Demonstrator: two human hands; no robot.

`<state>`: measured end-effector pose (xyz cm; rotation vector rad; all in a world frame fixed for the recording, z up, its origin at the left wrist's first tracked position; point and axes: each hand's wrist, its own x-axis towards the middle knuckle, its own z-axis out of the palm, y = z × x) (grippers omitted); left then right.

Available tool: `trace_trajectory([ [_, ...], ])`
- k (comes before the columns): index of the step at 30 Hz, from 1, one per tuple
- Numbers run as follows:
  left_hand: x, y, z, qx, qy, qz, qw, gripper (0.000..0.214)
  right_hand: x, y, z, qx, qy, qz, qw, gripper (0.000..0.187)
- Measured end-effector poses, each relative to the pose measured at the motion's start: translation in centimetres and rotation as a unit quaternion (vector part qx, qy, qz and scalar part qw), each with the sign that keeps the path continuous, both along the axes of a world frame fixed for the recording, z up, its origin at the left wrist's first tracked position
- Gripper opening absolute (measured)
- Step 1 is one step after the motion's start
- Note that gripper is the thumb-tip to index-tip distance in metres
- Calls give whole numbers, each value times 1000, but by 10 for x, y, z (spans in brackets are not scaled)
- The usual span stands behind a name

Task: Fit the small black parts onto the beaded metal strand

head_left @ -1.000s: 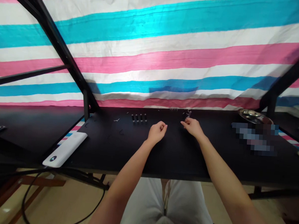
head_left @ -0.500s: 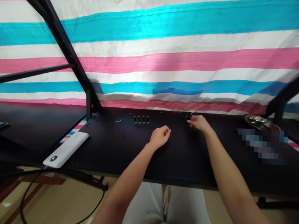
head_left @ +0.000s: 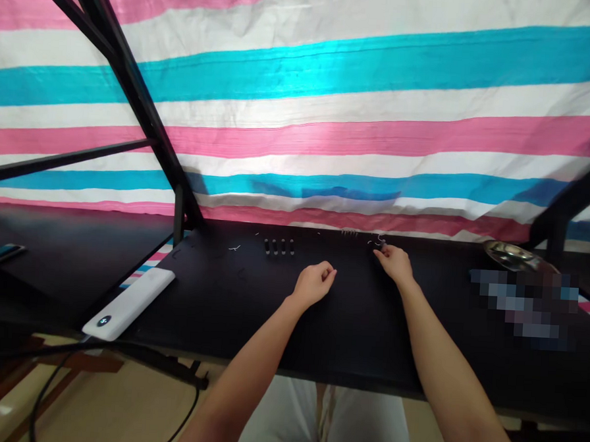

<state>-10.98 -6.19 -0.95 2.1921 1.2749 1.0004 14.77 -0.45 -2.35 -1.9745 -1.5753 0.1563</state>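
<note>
My left hand [head_left: 315, 281] rests on the black table with its fingers curled closed; whatever may be inside them is hidden. Farther right, my right hand [head_left: 394, 262] reaches toward the back edge, thumb and fingers pinched together. A tiny greyish piece [head_left: 383, 244] shows at those fingertips, too small to name. Thin white curled strands [head_left: 372, 242] lie just beyond them. Left of my left hand, several small dark cylinders [head_left: 275, 247] with silvery ends form a row. At the back edge is a row of several tiny metallic pieces [head_left: 349, 233].
A white power bank [head_left: 130, 303] with a cable lies at the table's left end. On the right are a shiny metal dish [head_left: 515, 256] and a blurred-out item [head_left: 523, 302]. A phone [head_left: 1, 253] lies on the far-left surface. Black frame posts [head_left: 167, 155] and a striped sheet [head_left: 329, 137] rise behind.
My right hand has turned and shifted slightly, and the greyish piece shows more at its fingertips. My left hand stays about the same. The whole view has tilted up a little.
</note>
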Motion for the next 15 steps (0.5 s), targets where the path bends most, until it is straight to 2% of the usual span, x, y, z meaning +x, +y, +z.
trace_trajectory([
  [5,0,0,1,-7,3,-4,1000,23,-6,0,-3,13,-5,16,1000,26],
  [15,0,-1,2,-5,3,-5,1000,22,-9,1,-6,-9,-5,20,1000,24],
])
